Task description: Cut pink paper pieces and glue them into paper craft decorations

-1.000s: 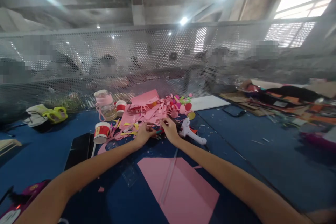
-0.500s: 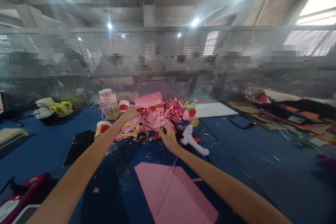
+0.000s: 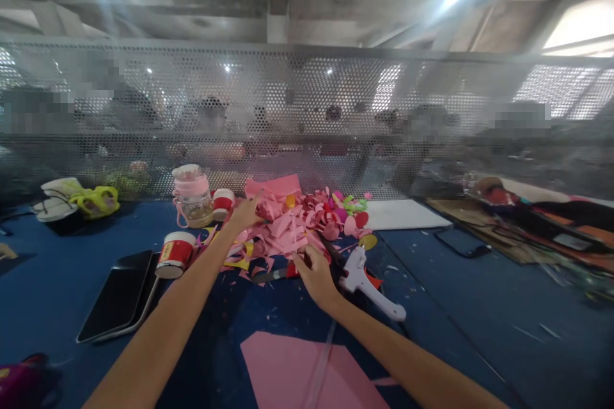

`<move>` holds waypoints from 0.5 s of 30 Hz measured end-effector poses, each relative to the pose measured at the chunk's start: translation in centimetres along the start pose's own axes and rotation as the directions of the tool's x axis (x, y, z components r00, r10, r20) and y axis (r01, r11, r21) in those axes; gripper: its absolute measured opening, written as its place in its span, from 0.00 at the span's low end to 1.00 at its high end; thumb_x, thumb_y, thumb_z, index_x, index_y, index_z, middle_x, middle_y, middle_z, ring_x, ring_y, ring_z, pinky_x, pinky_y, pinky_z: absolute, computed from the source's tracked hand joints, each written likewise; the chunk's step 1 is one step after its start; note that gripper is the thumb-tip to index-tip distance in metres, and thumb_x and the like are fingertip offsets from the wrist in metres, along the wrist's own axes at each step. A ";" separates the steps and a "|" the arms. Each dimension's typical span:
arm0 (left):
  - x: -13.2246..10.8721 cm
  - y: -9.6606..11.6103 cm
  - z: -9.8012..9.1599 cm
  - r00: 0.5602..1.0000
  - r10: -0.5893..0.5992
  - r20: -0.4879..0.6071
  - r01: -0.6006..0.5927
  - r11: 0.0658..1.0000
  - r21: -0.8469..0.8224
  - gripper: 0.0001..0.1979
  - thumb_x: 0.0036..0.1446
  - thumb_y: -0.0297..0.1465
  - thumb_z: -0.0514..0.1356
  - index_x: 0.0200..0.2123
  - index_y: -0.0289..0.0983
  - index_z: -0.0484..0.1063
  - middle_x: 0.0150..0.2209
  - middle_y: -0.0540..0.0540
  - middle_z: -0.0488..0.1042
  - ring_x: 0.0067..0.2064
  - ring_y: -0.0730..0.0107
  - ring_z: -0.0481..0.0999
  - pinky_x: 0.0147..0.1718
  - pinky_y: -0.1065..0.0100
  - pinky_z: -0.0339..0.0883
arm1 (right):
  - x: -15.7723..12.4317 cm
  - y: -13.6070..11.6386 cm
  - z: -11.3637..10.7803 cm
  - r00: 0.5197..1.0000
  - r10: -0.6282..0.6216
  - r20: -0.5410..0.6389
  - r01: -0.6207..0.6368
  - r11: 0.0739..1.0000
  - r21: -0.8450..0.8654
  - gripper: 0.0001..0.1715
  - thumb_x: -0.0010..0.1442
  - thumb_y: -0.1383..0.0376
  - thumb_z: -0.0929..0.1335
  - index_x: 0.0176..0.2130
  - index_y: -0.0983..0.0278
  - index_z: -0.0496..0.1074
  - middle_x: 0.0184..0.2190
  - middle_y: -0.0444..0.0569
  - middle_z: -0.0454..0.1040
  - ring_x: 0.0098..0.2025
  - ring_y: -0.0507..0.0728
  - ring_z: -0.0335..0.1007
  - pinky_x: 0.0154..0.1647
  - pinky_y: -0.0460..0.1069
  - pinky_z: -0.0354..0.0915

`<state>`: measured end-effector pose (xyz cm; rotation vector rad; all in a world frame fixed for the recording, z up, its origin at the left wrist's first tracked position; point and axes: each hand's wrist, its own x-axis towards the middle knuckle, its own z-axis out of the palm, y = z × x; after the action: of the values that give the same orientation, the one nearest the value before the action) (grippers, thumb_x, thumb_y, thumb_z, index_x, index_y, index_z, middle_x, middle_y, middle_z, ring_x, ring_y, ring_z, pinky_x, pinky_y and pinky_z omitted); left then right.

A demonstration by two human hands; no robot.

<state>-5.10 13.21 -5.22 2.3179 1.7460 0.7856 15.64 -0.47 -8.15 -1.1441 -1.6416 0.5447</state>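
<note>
A heap of pink paper scraps (image 3: 283, 227) lies on the blue table, with other coloured bits mixed in. My left hand (image 3: 247, 212) reaches into its left side, and paper and blur hide most of the fingertips. At the heap's front edge, my right hand (image 3: 316, 273) has its fingers curled, thumb and forefinger pinching a pink paper scrap (image 3: 298, 244). Just right of that hand lies a white glue gun (image 3: 367, 287). Nearer to me is a large pink paper sheet (image 3: 297, 367), crossed by a clear glue stick (image 3: 325, 358).
Left of the heap stand a pink-lidded bottle (image 3: 192, 198) and two red-and-white paper cups (image 3: 176, 254). A black phone (image 3: 118, 297) lies in front of them. White board (image 3: 405, 214) and cardboard (image 3: 484, 236) lie at right. A perforated metal screen (image 3: 297, 121) runs behind the table.
The camera view has tilted and come closer, so the table things sit lower and larger. Both hands stay at the scrap heap, with only small finger shifts.
</note>
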 end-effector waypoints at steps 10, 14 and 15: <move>1.2 -0.9 -0.9 0.986 0.142 -0.082 -0.144 0.989 -0.018 0.19 0.43 0.19 0.51 0.38 0.32 0.75 0.42 0.40 0.72 0.46 0.61 0.68 0.49 0.62 0.59 | 0.0 -0.3 0.1 0.999 0.027 0.034 -0.027 1.000 -0.005 0.11 0.54 0.60 0.62 0.23 0.62 0.61 0.21 0.43 0.62 0.24 0.52 0.58 0.26 0.48 0.56; 1.1 -0.8 -2.1 0.976 0.181 -0.124 -0.187 0.981 -0.045 0.17 0.40 0.18 0.51 0.29 0.36 0.77 0.49 0.44 0.70 0.55 0.58 0.59 0.55 0.58 0.50 | 0.1 -0.2 0.1 0.999 0.027 0.046 -0.026 0.999 -0.024 0.11 0.54 0.61 0.62 0.22 0.62 0.60 0.21 0.43 0.61 0.24 0.53 0.57 0.26 0.48 0.55; 1.0 -0.7 -2.4 0.974 0.183 -0.135 -0.192 0.980 -0.055 0.18 0.40 0.18 0.51 0.30 0.36 0.77 0.50 0.46 0.69 0.56 0.59 0.57 0.57 0.57 0.47 | 0.1 -0.2 0.1 0.999 0.025 0.046 -0.023 0.999 -0.029 0.11 0.53 0.61 0.62 0.22 0.62 0.60 0.21 0.43 0.61 0.24 0.53 0.57 0.27 0.48 0.55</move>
<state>-6.64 13.91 -3.07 2.4627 1.5348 1.0311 15.48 -0.48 -7.97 -1.1813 -1.6819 0.5686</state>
